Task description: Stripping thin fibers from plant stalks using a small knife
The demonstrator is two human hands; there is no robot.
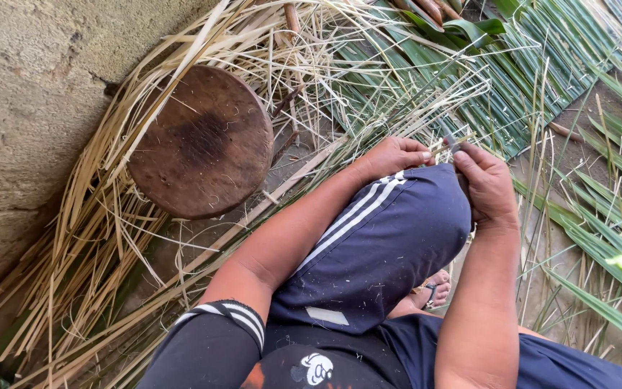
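While we sit over the ground, a rough concrete wall [30, 108] fills the upper left of our view; green palm leaves [541, 65] lie spread across the upper right, and a heap of dry straw-coloured strips [80, 266] runs along the foot of the wall; on that heap rests a round wooden block [203, 140], dark in its middle, well apart from our hands; our raised knee in dark blue shorts [383, 245] with white side stripes sits at the centre, and a sandalled foot [433, 288] shows below it; our left hand [394, 156] lies just beyond the knee, fingers curled and pinched together on a thin leaf strip [442, 149]; our right hand [487, 184] is closed on the same strip, just beside the left, thumb pressed down on top; something small and dark [451, 140] shows between the fingertips, too small for us to tell what it is; the strip runs from between both hands over the knee's far edge, toward the green leaves.
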